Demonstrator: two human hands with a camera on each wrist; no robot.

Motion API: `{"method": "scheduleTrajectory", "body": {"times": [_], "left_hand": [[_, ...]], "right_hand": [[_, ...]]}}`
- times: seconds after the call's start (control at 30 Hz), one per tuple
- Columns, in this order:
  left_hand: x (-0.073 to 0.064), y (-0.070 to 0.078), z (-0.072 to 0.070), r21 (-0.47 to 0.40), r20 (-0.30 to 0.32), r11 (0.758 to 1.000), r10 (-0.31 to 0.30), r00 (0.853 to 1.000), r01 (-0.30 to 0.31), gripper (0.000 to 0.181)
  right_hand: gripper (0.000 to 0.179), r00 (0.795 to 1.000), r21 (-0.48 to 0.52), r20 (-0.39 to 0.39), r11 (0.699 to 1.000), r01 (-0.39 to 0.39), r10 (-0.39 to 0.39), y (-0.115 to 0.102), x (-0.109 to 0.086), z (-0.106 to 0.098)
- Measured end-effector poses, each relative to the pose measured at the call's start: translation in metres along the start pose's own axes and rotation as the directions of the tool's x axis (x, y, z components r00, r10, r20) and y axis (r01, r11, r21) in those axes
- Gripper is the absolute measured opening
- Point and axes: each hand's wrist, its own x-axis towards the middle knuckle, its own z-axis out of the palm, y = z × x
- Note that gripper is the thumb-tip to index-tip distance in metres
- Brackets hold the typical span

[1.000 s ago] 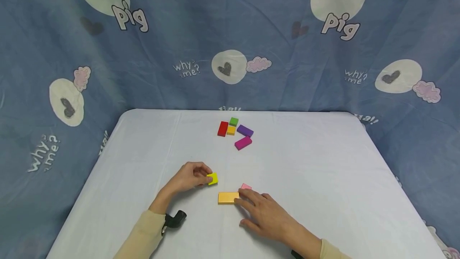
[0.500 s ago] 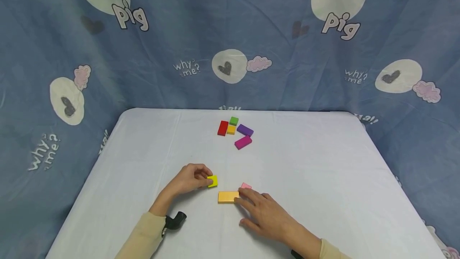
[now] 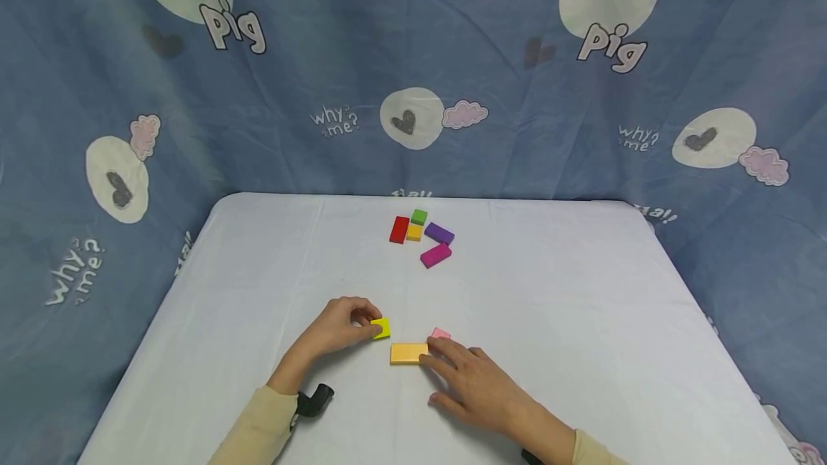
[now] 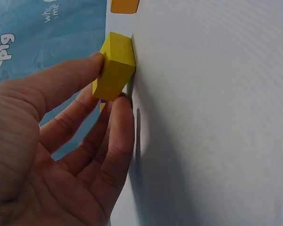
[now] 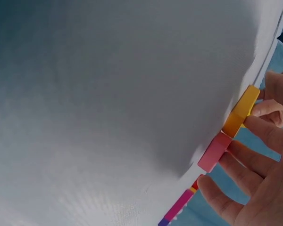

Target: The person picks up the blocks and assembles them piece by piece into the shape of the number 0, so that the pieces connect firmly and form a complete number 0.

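Note:
My left hand (image 3: 337,325) pinches a small yellow block (image 3: 382,328) between thumb and fingers. In the left wrist view the yellow block (image 4: 114,66) is tilted, its near end against the thumb tip. Just in front of it lies a longer orange-yellow block (image 3: 407,354), flat on the white cloth. My right hand (image 3: 474,387) spreads relaxed fingers at that block's right end. A pink block (image 3: 441,334) sits behind those fingers, partly covered. From the right wrist, fingertips rest right at the orange-yellow block (image 5: 240,112) and the pink block (image 5: 214,152), which stand end to end.
Farther back is a loose group: a red block (image 3: 399,229), a green block (image 3: 418,217), a small orange block (image 3: 414,233), a purple block (image 3: 439,233) and a magenta block (image 3: 436,255). A blue printed curtain (image 3: 271,135) hangs behind the white table (image 3: 555,293).
My left hand has brought the yellow block slightly nearer to the front, closer to the orange-yellow block. The right hand and the other blocks stay where they were.

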Motion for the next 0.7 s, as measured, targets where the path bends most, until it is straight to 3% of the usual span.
{"method": "scheduleTrajectory", "body": {"times": [0.43,0.7], "left_hand": [[-0.0021,-0.0034,-0.0015,-0.002,0.062,0.998,0.068,0.996,-0.068,0.014],[-0.0033,-0.0026,-0.0016,-0.018,0.086,0.997,0.079,0.993,-0.078,0.013]], "right_hand": [[0.055,1.000,0.010,0.015,1.000,-0.013,0.013,-0.0009,0.0007,0.0008],[0.055,1.000,-0.005,0.003,1.000,-0.007,0.007,-0.0018,-0.0001,0.0010]]}}
